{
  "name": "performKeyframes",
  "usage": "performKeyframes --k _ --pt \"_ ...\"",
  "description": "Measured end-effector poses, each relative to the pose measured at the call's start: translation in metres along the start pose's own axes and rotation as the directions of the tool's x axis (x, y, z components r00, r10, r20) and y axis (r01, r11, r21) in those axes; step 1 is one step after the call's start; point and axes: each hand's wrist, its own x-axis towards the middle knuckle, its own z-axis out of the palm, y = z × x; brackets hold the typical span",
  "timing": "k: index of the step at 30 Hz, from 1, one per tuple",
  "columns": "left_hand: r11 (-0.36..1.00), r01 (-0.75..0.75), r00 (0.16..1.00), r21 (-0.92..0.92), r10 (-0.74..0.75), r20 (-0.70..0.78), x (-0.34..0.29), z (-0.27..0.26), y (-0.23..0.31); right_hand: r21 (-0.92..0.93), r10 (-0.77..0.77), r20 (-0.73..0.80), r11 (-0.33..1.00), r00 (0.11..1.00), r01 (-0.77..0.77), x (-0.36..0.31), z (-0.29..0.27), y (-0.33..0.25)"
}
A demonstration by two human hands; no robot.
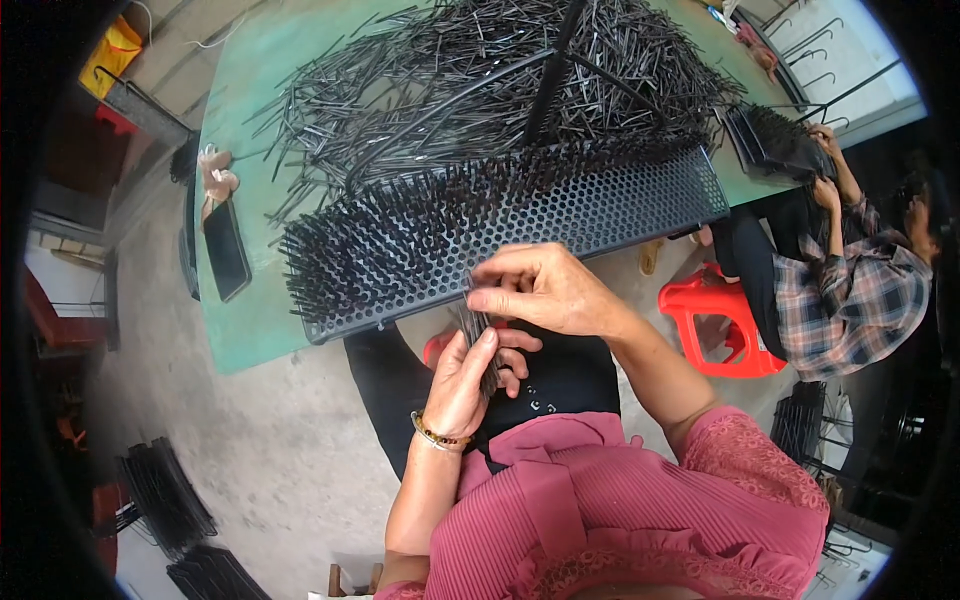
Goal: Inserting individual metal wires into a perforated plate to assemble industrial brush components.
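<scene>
My left hand [462, 378] is wrapped round a bundle of thin black sticks [474, 322]. Over the bundle's upper end, the thumb and fingers of my right hand [545, 291] pinch at the sticks; how many they grip is hidden. Just beyond both hands lies a black perforated board [590, 213] with rows of round holes. Short black rods [370, 240] stand upright in its left part and along its far side, while the holes at the near right are bare.
Loose black sticks [430, 95] are heaped on the green table [240, 325] behind the board. A phone [227, 250] lies at the left edge. At right, a person [850, 290] handles a similar board [775, 140] near a red stool [725, 325]. Black bundles [168, 495] lie at lower left.
</scene>
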Motion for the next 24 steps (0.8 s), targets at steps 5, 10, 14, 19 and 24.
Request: performKeyframes --k 5,10,14,19,24 --pt "1.0 -0.001 1.0 -0.002 0.001 -0.019 0.003 0.008 -0.001 0.441 0.185 -0.024 0.884 0.983 -0.155 -0.009 0.0 0.017" --pt "0.995 -0.016 1.0 0.1 0.017 -0.016 0.009 0.01 -0.004 0.384 0.152 -0.02 0.914 0.988 -0.132 -0.01 -0.01 0.015" --pt "0.986 -0.016 1.0 0.169 0.013 0.018 0.013 0.015 0.001 0.348 0.15 0.001 0.927 0.989 -0.14 -0.009 -0.014 0.011" --pt "0.993 0.012 1.0 0.117 -0.011 -0.007 0.018 0.014 -0.001 0.344 0.152 -0.084 0.932 0.985 -0.114 -0.01 -0.019 0.013" --pt "1.0 0.008 0.997 0.026 -0.006 -0.075 0.024 0.01 -0.007 0.272 0.033 -0.35 0.96 0.936 0.068 -0.003 -0.03 0.006"
